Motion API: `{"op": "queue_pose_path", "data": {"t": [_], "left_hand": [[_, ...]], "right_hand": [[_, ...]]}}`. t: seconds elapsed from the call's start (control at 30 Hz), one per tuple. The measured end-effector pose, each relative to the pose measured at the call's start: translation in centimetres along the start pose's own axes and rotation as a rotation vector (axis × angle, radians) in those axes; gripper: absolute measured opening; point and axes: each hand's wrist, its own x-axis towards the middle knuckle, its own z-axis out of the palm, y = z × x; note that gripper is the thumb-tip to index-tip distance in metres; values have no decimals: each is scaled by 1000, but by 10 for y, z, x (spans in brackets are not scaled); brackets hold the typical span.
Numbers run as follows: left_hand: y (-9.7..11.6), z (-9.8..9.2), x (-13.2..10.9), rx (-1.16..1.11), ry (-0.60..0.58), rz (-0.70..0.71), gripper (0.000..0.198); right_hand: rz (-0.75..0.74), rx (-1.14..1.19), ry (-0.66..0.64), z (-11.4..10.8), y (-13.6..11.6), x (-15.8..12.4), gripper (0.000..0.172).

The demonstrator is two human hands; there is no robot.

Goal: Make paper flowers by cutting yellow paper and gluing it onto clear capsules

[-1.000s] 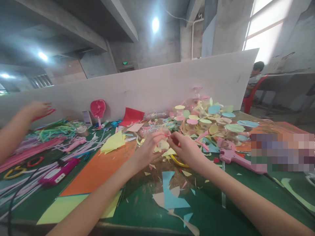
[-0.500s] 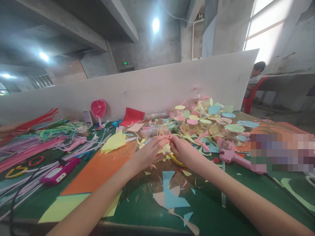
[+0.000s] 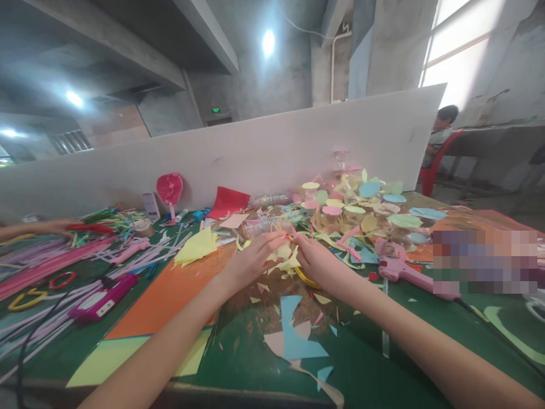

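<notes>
Well, the left hand and right hand are pinching a tiny red scrap between their fingers, nearly meeting above yellow paper cuttings on the green bench, with a clear plastic bottle lying just behind.

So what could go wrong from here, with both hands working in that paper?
The pink glue gun lies near the right hand among paper scraps; if hot, it could burn skin or scorch paper. The clear plastic bottle, on its side by the left hand, might roll and disturb the heaped paper cutouts.
</notes>
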Motion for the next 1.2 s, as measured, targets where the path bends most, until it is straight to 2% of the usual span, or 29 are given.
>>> {"op": "queue_pose_path", "data": {"t": [0.33,0.53,0.63,0.77,0.87,1.07,1.2], "left_hand": [[-3,5,-4,-98,-11,-101,49],[3,7,-1,-297,-50,-460,51],[2,9,2,-403,-2,-542,51],[-1,13,4,-546,115,-588,48],[-2,15,6,-677,152,-599,46],[2,11,11,-828,191,-552,40],[4,6,15,-841,196,-534,39]], "right_hand": [[-33,-86,13,-20,0,2,25],[-100,-255,60,-17,1,0,23],[-107,-343,110,-13,0,0,22],[-117,-425,172,-12,-2,1,22],[-154,-492,220,-13,-4,0,21],[-315,-788,513,-15,-8,-3,26],[-357,-821,617,-17,-10,-4,24]]}}
